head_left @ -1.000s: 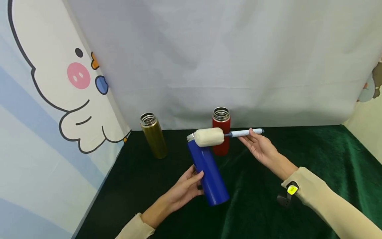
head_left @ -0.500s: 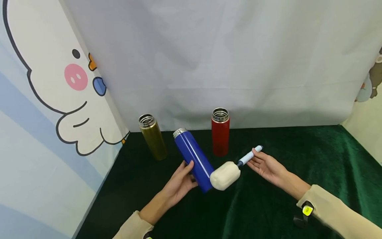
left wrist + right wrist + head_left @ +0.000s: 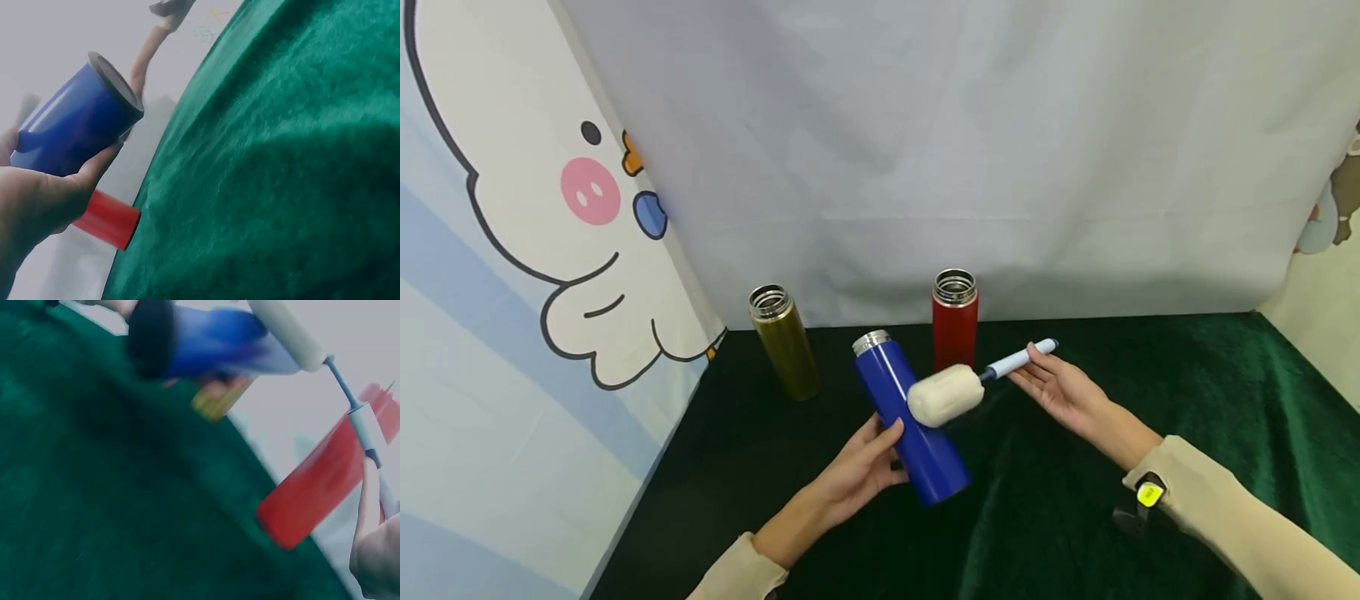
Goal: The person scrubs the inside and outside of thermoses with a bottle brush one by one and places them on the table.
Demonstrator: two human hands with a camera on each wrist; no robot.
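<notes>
In the head view my left hand (image 3: 857,475) grips a blue bottle (image 3: 895,392) round its side. The bottle is lidless, raised and tilted, with its steel mouth up to the left. My right hand (image 3: 1067,396) pinches the pale blue handle of a bottle brush (image 3: 946,396) with a cream sponge head. That head lies across the blue bottle's upper side; whether they touch I cannot tell. The left wrist view shows the blue bottle's base (image 3: 119,84) with fingers round it. In the right wrist view the brush handle (image 3: 367,428) sits between thumb and fingers.
A lidless gold bottle (image 3: 786,346) stands at the back left. Behind the brush stands a lidless red bottle (image 3: 955,325). Dark green cloth (image 3: 1150,392) covers the table, with a pale curtain (image 3: 1037,167) behind and a printed cartoon panel (image 3: 535,208) at left.
The brush went down toward the blue bottle's base, then came back up along its side. The blue bottle shifted left, then back a little right. Gold and red bottles stayed in place.
</notes>
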